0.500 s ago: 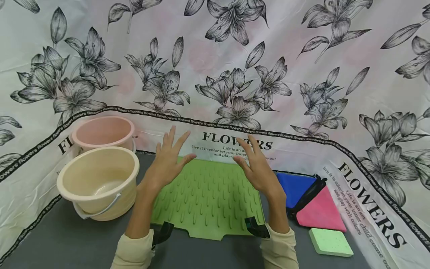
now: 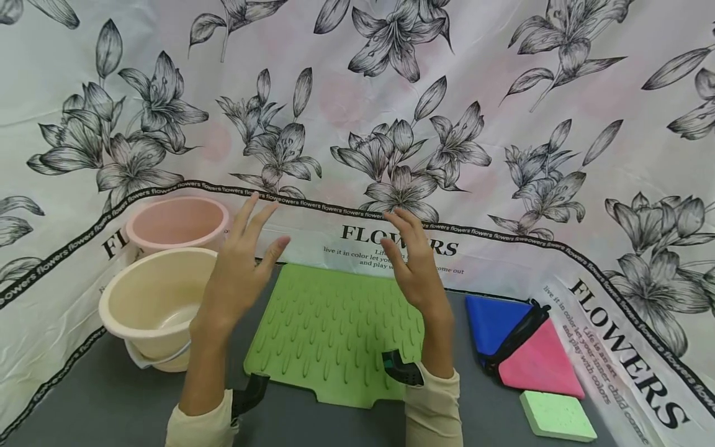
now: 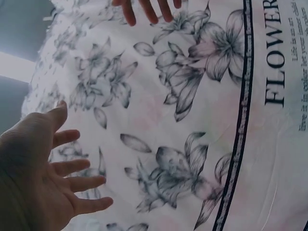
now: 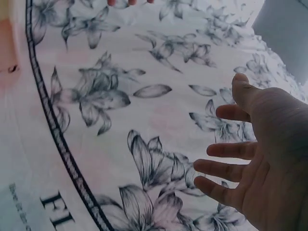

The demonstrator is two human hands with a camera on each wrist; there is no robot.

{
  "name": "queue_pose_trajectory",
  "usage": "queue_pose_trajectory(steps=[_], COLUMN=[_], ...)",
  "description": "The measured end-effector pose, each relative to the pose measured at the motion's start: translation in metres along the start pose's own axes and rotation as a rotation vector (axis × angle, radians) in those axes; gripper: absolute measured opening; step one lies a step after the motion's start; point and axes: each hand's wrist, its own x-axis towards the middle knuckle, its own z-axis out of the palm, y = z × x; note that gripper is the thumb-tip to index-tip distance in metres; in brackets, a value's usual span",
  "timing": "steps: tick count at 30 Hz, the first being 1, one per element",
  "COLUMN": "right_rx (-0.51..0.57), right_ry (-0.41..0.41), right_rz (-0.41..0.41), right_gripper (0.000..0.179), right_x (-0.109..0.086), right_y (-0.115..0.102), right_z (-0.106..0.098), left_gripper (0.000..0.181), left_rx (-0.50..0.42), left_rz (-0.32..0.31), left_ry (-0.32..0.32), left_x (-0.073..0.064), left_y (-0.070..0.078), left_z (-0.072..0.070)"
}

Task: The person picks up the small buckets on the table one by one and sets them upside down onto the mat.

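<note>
The left hand (image 2: 239, 270) at centre-left and the right hand (image 2: 419, 268) at centre-right hover apart, empty, fingers loosely extended, near the green mat (image 2: 335, 332).

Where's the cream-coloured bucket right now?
In the head view, the cream bucket stands on the left of the dark grey table, just in front of the pink bucket and partly hidden behind the raised left hand.

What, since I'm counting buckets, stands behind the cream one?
Behind the cream bucket stands a pink bucket, with the flower-printed sheet beyond. The pink one's rim and inner wall show; its lower front is covered by the cream bucket, so whether the two touch is hidden.
</note>
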Motion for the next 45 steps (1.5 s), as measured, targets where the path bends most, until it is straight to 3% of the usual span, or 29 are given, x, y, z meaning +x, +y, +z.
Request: queue_pose_trajectory(steps=[4,8,11,14,18,26,32,39,45], right_rx=[0.065,0.102,0.104,0.099,0.057,-0.04,-0.139,-0.206,-0.299], right_ry=[0.057,0.105,0.087,0.051,0.01,-0.107,-0.225,-0.441,-0.653], right_rz=[-0.087,-0.166,-0.197,-0.221,-0.261,-0.351,-0.485,-0.536,-0.528], right_gripper=[0.047,0.047,0.048,0.049,0.049,0.047,0.041,0.038,0.05], right_x=[0.008,0.006,0.006,0.008,0.009,0.009,0.006,-0.001,-0.009], right_y=[-0.007,-0.013,-0.019,-0.027,-0.037,-0.059,-0.078,-0.094,-0.104], right_z=[0.015,0.035,0.048,0.056,0.067,0.1,0.13,0.154,0.17], left_gripper=[0.054,0.052,0.052,0.052,0.057,0.068,0.075,0.08,0.076], left_rx=[-0.007,0.038,0.103,0.146,0.204,0.316,0.338,0.356,0.367], left_rz=[-0.011,-0.084,-0.122,-0.189,-0.302,-0.425,-0.55,-0.573,-0.523], left_ry=[0.13,0.221,0.268,0.268,0.166,-0.023,-0.11,-0.252,-0.361], left_x=[-0.008,-0.018,-0.025,-0.032,-0.043,-0.056,-0.067,-0.073,-0.074], left_y=[-0.014,-0.031,-0.044,-0.053,-0.065,-0.09,-0.111,-0.132,-0.141], left_z=[-0.018,-0.039,-0.054,-0.069,-0.088,-0.106,-0.12,-0.13,-0.132])
